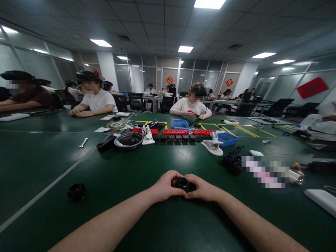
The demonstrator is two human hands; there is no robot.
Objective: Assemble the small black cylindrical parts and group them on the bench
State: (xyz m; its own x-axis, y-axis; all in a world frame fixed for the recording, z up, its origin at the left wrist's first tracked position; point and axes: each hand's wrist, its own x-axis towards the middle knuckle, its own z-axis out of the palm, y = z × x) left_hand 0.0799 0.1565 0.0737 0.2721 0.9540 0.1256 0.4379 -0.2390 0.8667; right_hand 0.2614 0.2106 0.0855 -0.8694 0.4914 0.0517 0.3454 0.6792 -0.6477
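Observation:
Just above the green table, a small black cylindrical part (pixel 182 183) with a round opening at its end sits between my hands. My left hand (pixel 166 185) is closed around it, thumb below and fingers over the top. From the other side my right hand (pixel 202 188) curls against the same part, its thumb meeting the left thumb. The fingers hide much of the part, and its exact kind does not show. A similar black ring-shaped part (pixel 77 191) lies alone at the left. More black round parts (pixel 232 163) stand together at the right.
Ahead are a metal bowl (pixel 122 146) with cables, white clip bases (pixel 214 148), red socket strips (pixel 175 132) and blue trays (pixel 228 139). A wrench (pixel 84 142) lies left; a white box (pixel 321 201) is at right. A co-worker (pixel 191 105) sits opposite.

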